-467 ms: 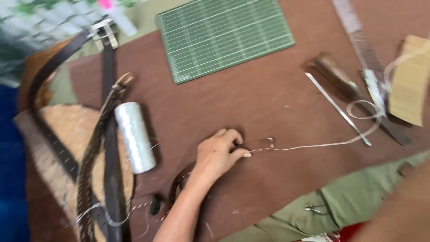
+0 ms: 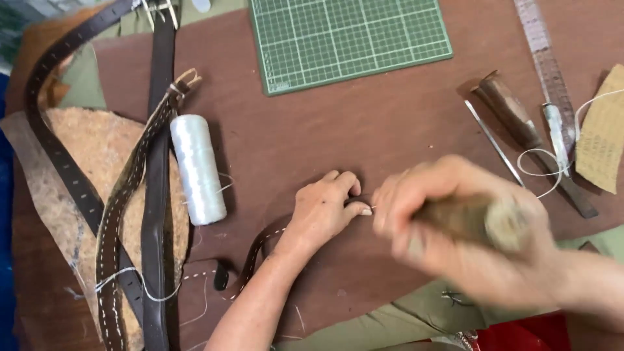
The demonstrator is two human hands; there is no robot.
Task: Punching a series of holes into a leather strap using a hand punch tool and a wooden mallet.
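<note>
My left hand presses down on the end of a dark brown leather strap with white stitching, fingers curled on it. My right hand is blurred just to its right, closed around a wooden tool handle; the tool's tip is hidden near my left fingertips. White thread trails from there toward the right.
A white thread spool lies left of my hands. Several dark belts lie on a rough leather piece at left. A green cutting mat sits at the top. A metal ruler, wooden-handled tools and a cardboard piece lie at right.
My right hand has come into view holding the wooden-handled tool and moved next to my left hand. My left hand stays on the strap.
</note>
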